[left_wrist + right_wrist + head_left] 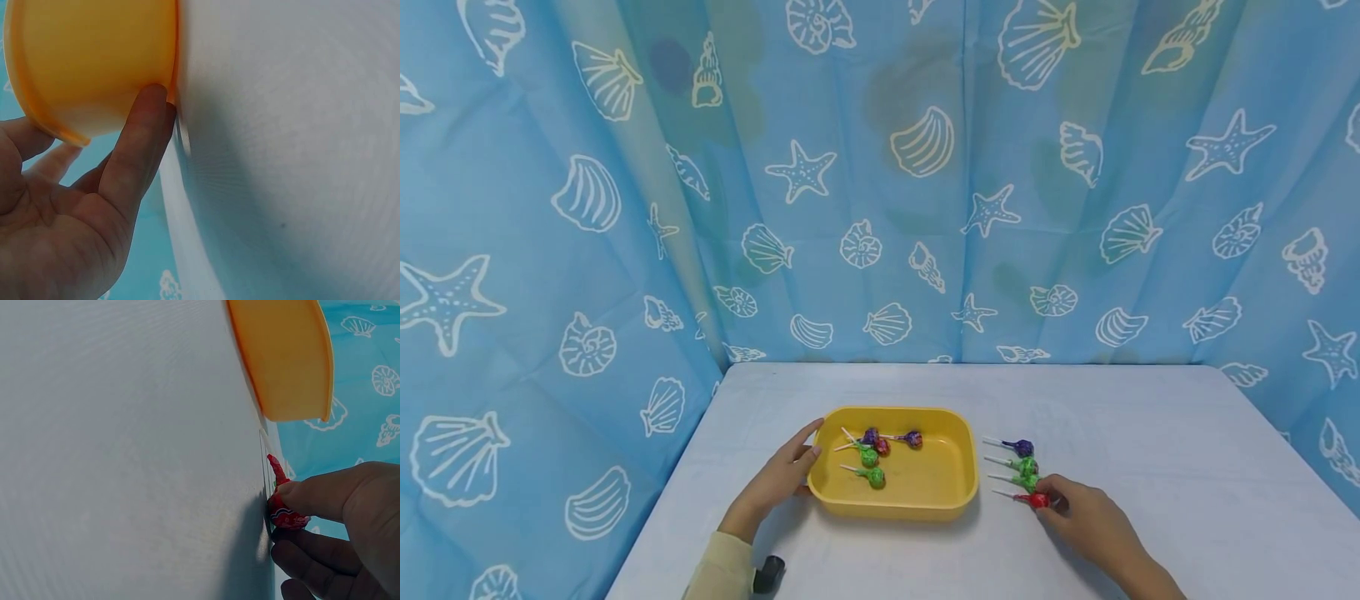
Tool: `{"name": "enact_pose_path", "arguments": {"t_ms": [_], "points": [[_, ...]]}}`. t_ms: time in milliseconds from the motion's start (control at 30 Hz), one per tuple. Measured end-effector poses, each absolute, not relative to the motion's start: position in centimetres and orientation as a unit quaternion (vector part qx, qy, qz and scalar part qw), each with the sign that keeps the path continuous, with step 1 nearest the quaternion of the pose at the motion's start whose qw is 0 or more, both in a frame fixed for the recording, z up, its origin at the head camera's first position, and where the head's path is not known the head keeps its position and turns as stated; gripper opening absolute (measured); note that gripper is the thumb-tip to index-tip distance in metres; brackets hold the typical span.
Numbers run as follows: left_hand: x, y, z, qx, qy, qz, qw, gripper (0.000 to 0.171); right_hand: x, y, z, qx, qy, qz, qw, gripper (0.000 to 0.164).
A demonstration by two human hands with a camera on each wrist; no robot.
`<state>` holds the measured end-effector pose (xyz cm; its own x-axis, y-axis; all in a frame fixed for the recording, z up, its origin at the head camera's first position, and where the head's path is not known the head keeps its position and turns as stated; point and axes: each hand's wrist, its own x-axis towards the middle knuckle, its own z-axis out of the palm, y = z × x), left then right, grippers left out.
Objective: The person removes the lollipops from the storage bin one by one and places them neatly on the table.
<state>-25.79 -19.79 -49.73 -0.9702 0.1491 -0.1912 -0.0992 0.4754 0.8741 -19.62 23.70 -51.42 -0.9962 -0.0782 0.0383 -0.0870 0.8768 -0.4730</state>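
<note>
A yellow tray (895, 502) stands on the white table with several wrapped lollipops inside, among them a green lollipop (876, 477) and a purple-red lollipop (913, 438). My left hand (781, 472) holds the tray's left end; in the left wrist view the thumb is at the rim and fingertips (150, 97) reach the lower edge. To the tray's right, my right hand (1086, 517) pinches a red lollipop (286, 509) by its head between thumb and fingers, its stick pointing left. Just beyond it lie a green lollipop (1028, 482), another green lollipop (1026, 467) and a purple lollipop (1022, 447), sticks leftward.
The white-covered table (1150, 433) reaches back to a blue curtain (850, 317) printed with shells and starfish, which also hangs along the left side. A small black object (769, 575) sits beside the left sleeve (724, 567).
</note>
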Motion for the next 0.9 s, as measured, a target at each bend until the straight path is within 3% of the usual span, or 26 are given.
{"name": "enact_pose_path", "arguments": {"t_ms": [900], "points": [[-25.77,-19.78,-49.66,0.011,0.851,0.510,0.123,0.054,-19.10,23.54,-51.53,0.044,-0.963,0.266,0.024,0.025]]}}
